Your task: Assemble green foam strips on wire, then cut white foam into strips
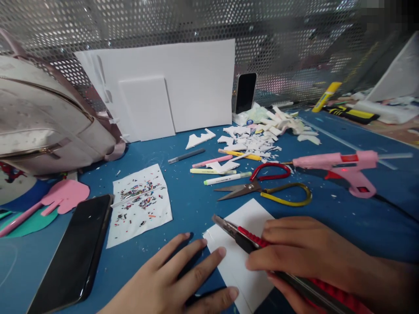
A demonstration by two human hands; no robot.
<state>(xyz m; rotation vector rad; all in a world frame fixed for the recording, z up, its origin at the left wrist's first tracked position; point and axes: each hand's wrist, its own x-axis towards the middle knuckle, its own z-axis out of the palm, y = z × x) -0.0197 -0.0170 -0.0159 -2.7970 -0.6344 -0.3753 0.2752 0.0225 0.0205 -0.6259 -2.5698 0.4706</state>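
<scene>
- Phone (75,253): dark, lying flat on the blue tabletop (190,205), well left of the work.
- Left hand (173,279): grip released, fingers spread flat, tips on the left edge of the white sheet.
- White sheet (236,272): on the tabletop, bottom centre.
- Utility knife (244,237): red, blade out, slanted across the sheet.
- Scissors (262,189): beyond the sheet, untouched.
- Right hand (304,253): grip clenched round the knife.
- Handling note: likely best to press the sheet firmly, keep the left fingertips off the blade line, and cut in shallow passes.

Your red utility knife (244,239) is lying blade-out, slanting across 1 flat white card (238,266) that's sitting on the blue tabletop (193,203).
</scene>
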